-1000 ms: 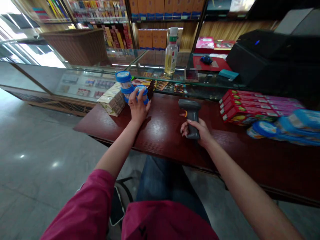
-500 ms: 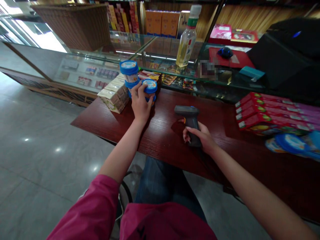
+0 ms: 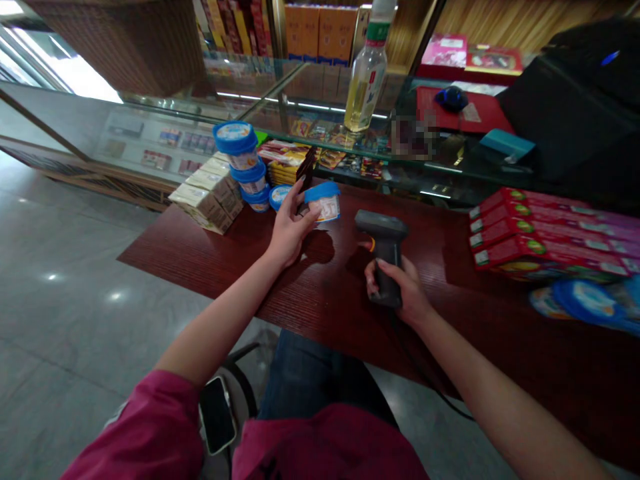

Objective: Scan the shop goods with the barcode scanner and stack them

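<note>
My left hand (image 3: 293,230) grips a small tub (image 3: 325,203) with a blue lid and printed side, raised above the dark wooden table (image 3: 240,267) and slightly tilted. Just behind that hand, another blue-lidded tub (image 3: 280,195) stands partly hidden. To its left rises a stack of blue-lidded tubs (image 3: 245,160), beside a row of cream-coloured boxes (image 3: 210,193). My right hand (image 3: 405,287) is wrapped around the handle of a dark grey barcode scanner (image 3: 385,250), whose head points left toward the held tub. A cable trails from its handle.
Red boxes (image 3: 540,233) are stacked at the right, with more blue-lidded tubs (image 3: 585,300) in front. Behind the table runs a glass display counter (image 3: 320,100) bearing a bottle (image 3: 367,80), a mouse (image 3: 451,99) and a wicker basket (image 3: 135,47). A phone (image 3: 217,413) lies low by my left side.
My left hand has lifted one tub off another beside the stack and brought it right, toward the scanner. My right hand still holds the scanner, its head now turned slightly.
</note>
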### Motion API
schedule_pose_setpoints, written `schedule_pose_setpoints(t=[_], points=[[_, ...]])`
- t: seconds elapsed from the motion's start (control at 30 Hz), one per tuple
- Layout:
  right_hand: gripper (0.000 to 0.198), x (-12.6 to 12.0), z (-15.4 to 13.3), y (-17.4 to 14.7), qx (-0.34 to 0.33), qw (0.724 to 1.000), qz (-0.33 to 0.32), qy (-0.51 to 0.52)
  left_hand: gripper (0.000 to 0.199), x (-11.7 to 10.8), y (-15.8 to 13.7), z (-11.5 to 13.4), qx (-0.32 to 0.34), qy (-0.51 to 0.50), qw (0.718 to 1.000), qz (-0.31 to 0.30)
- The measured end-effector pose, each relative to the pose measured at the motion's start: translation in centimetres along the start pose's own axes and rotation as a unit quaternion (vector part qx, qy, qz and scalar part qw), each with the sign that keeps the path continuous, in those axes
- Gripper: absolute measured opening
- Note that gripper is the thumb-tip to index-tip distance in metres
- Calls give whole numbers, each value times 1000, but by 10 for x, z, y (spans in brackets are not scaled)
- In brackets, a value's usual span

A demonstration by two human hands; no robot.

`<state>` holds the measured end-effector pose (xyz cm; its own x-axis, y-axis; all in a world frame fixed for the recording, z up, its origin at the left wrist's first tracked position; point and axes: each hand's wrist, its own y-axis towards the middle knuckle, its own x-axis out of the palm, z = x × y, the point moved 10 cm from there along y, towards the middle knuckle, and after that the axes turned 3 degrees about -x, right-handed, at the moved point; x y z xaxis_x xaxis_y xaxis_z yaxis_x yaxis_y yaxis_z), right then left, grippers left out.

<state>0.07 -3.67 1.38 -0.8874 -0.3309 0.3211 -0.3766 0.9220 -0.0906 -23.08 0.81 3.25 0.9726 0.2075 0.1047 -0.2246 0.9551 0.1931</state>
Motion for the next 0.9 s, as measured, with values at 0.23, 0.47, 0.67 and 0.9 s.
schedule_pose_setpoints(t=[0.23, 0.47, 0.67, 0.9], points=[[42, -2, -2, -1, -15, 1000, -6, 3, 64, 30, -5, -21, -128, -106, 980, -108], [46, -3, -1, -1, -21, 1000, -7, 13, 65, 26, 2, -29, -145, -112, 978, -98], [47, -2, 0, 1, -10, 1000, -13, 25, 66, 26, 6, -28, -125, -105, 982, -91], [47, -2, -1, 2, -16, 1000, -14, 20, 61, 24, 8, -28, -121, -108, 983, -82]])
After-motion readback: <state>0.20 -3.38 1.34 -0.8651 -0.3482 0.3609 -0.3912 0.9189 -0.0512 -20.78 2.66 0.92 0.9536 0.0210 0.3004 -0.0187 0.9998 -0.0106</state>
